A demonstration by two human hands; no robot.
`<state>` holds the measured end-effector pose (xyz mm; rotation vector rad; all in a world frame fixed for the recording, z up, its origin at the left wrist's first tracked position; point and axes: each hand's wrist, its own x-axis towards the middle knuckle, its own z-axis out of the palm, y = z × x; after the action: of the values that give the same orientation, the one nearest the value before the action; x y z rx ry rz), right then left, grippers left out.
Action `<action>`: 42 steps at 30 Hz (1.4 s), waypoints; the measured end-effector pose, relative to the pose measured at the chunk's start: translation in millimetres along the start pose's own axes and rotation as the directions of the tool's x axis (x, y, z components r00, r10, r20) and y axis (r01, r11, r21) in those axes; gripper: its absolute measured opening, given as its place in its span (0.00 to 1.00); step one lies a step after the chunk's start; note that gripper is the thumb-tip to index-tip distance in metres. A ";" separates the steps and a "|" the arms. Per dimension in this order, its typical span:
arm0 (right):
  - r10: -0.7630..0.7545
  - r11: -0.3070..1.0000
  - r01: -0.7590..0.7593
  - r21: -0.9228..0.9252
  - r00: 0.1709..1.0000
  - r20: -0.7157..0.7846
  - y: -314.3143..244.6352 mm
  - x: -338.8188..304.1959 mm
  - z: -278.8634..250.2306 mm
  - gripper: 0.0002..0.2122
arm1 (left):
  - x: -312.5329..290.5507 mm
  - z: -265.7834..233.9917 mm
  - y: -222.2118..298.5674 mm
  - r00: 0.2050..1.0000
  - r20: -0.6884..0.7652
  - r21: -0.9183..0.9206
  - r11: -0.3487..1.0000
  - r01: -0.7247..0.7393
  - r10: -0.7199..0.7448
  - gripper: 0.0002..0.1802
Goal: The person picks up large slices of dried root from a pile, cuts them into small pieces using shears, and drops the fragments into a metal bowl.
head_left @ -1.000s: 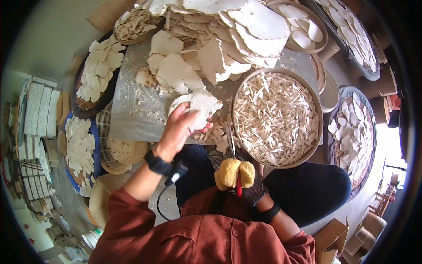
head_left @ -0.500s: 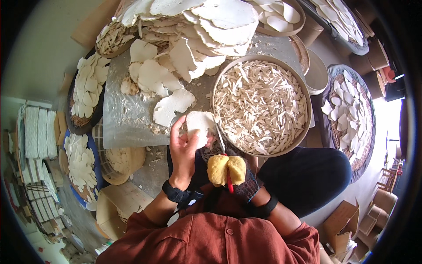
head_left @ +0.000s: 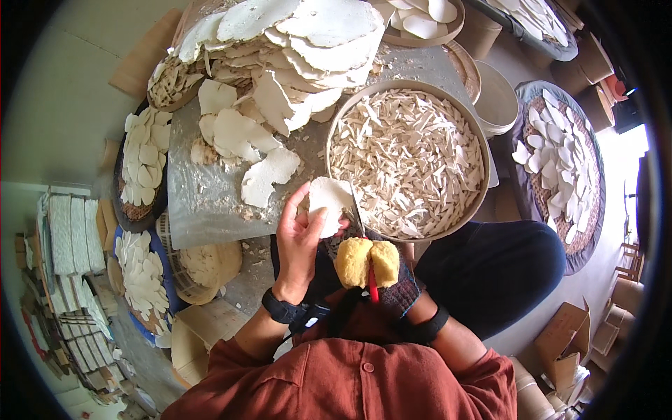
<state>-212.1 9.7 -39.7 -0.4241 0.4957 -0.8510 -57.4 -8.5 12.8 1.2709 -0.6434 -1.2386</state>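
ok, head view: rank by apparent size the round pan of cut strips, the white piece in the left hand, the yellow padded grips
1. Round pan of cut strips, by far largest.
2–3. White piece in left hand and yellow padded grips look alike; no ranking.

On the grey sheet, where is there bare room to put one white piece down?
The sheet is bare at its left and near edge, between the loose pieces and the left trays. It is crowded at the far side under the pile, and at the right by the round pan.
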 end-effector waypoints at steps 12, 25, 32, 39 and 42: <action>-0.198 0.830 0.220 -0.512 0.975 0.099 16.2 -1.9 -21.1 0.17 | 22.1 -28.0 21.5 0.987 0.149 0.135 0.990 0.047 -0.067 0.22; 0.089 0.979 -0.079 -0.187 0.995 0.045 5.9 -14.2 -18.0 0.13 | 28.7 -35.7 22.4 0.950 0.248 0.184 0.972 0.148 -0.192 0.20; -0.022 0.826 0.040 -0.563 0.999 0.040 6.8 -12.9 -33.2 0.15 | 25.0 -25.9 23.8 0.917 0.316 0.301 0.942 0.147 -0.244 0.18; -0.142 0.796 0.191 -0.575 0.981 0.129 2.0 -17.5 -21.4 0.15 | 28.9 -16.0 -17.8 0.988 -0.056 0.098 0.986 -0.137 0.143 0.25; -0.271 0.401 0.432 -0.808 0.898 0.346 -4.8 -18.6 -20.9 0.12 | 29.9 -6.4 -12.2 0.996 -0.061 -0.014 0.998 -0.066 0.065 0.24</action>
<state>-237.2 18.4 -49.4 -1.6217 0.6880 -0.9096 -47.0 -31.9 -7.9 1.2590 -0.6256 -1.1453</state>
